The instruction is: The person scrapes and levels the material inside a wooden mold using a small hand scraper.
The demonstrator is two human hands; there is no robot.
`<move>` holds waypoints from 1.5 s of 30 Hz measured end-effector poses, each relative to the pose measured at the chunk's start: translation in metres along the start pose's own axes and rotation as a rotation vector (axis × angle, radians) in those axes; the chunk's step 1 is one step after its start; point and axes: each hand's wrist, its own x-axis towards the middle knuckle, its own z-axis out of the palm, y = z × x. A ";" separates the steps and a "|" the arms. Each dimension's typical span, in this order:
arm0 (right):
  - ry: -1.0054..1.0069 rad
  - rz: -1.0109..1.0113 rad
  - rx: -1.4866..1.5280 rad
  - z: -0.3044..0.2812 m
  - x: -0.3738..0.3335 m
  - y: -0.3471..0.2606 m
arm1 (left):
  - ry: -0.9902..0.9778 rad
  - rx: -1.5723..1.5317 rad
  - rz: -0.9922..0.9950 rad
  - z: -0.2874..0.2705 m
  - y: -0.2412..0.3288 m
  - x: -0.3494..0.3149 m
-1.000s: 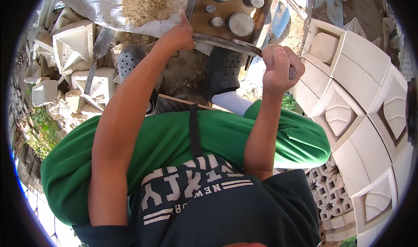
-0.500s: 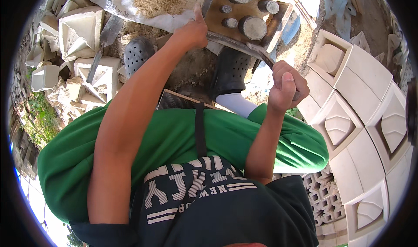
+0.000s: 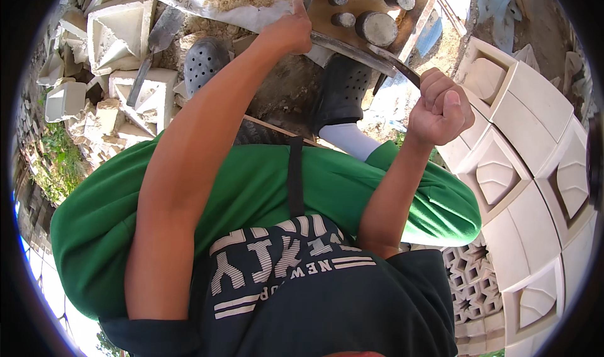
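One tool (image 3: 402, 69), hndl hidden, in fisted R hand (image 3: 441, 107); L hand (image 3: 290, 32) by cut-off tray (image 3: 363, 3), can't tell grip.

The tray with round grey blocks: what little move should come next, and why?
Maybe slide the tool gently along the near rim of the tray: the right hand grips the tool, its far end lies by that rim, and the left hand is at the near left corner.
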 end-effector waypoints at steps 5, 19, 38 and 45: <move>0.020 0.110 -0.215 0.007 0.002 0.005 | 0.057 0.126 0.037 0.005 -0.013 0.008; 0.108 0.161 -0.137 0.011 -0.004 0.012 | -0.008 0.171 0.047 0.013 -0.007 0.022; 0.025 0.056 -0.245 0.046 -0.012 0.011 | 0.012 0.199 0.175 0.012 -0.019 0.027; 0.052 0.117 -0.269 0.051 -0.008 0.010 | 0.048 0.233 0.140 0.015 -0.020 0.031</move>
